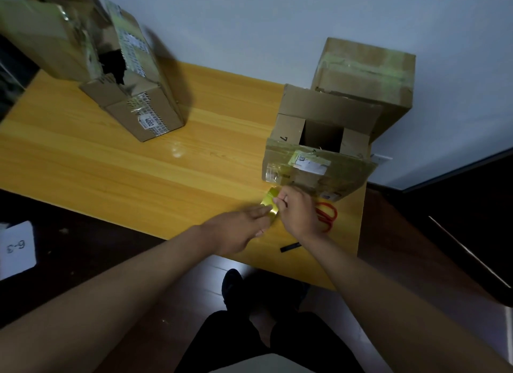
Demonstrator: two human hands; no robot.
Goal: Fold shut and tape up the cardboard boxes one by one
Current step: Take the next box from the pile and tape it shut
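Note:
A yellowish roll of packing tape (268,203) sits between both hands, just above the wooden table (111,161) near its front right. My left hand (236,229) grips the roll from the left. My right hand (298,213) pinches at the roll's edge from the right. Right behind the hands stands a cardboard box (319,153) with its top flaps open and old tape and a label on its front. A taped-shut box (366,75) stands behind it against the wall. At the back left lies a long box (138,106) with a torn hole.
Red-handled scissors (327,214) lie on the table under my right wrist. A small black object (290,246) rests near the front edge. Another box (47,34) is stacked at the far left. A white card marked 6-3 (18,249) lies on the dark floor.

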